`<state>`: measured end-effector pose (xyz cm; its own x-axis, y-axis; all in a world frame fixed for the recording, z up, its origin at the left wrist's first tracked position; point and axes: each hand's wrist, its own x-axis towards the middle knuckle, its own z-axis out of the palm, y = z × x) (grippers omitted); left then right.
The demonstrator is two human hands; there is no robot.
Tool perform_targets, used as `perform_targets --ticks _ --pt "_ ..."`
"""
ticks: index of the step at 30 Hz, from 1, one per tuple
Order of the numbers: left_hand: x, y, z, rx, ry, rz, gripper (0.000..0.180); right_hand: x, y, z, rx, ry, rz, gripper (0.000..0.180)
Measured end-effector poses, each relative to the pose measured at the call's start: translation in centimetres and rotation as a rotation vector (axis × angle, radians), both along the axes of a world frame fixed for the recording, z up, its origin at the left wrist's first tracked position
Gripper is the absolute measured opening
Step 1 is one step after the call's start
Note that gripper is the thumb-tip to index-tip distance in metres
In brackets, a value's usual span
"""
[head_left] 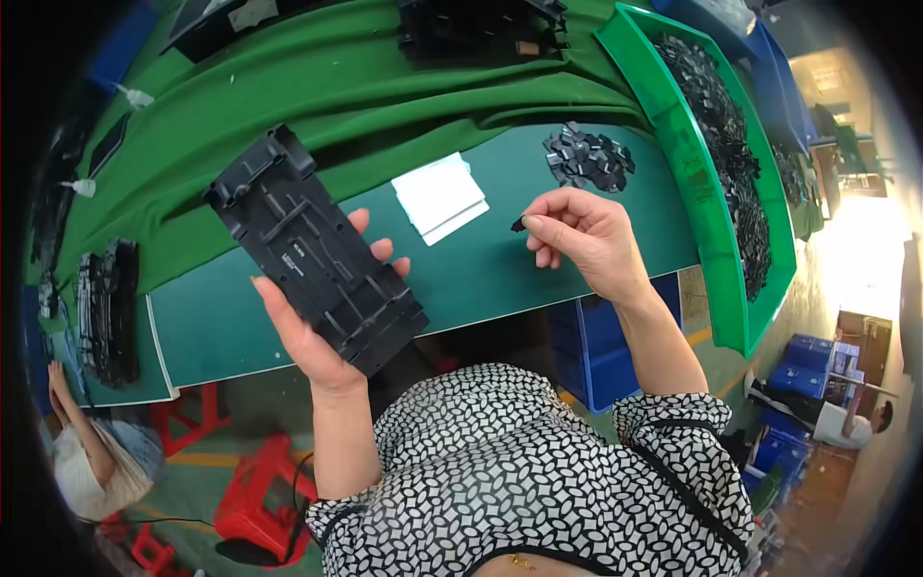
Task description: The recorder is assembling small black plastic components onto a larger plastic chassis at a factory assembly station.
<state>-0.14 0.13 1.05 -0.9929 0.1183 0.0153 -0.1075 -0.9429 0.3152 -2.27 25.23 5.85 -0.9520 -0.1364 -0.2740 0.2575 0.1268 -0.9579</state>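
My left hand [312,337] grips a long black plastic housing [312,250] with moulded ribs, tilted over the table's front edge; the thumb lies along its near side and the fingertips show past the far side. To the right, my right hand [586,236] pinches a small black plastic piece [518,225] between thumb and finger, apart from the housing. Behind that hand a pile of small flat black pieces [588,156] lies on the table. Between the two hands, a bit farther back, is a stack of white sheets [440,197].
A green bin [707,183] full of small black parts stands at the right. Green cloth [365,106] covers the table's back, with black housings [481,29] beyond it. More black housings [106,308] sit at left. Red stools [260,500] and a blue crate [611,351] stand below.
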Motion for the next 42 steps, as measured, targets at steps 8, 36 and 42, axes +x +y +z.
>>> perform_targets --ticks 8,36,42 --pt "0.0 -0.2 0.4 0.029 -0.038 -0.01 0.082 -2.3 -3.1 -1.3 0.557 0.785 0.188 0.007" --pt "-0.1 -0.5 -0.1 0.087 -0.003 -0.054 0.079 -4.5 -5.6 -1.0 0.498 0.42 0.111 0.012" --pt "-0.1 -0.5 -0.1 0.086 0.004 -0.055 0.079 -5.0 -5.4 -1.9 0.556 0.624 0.114 0.011"
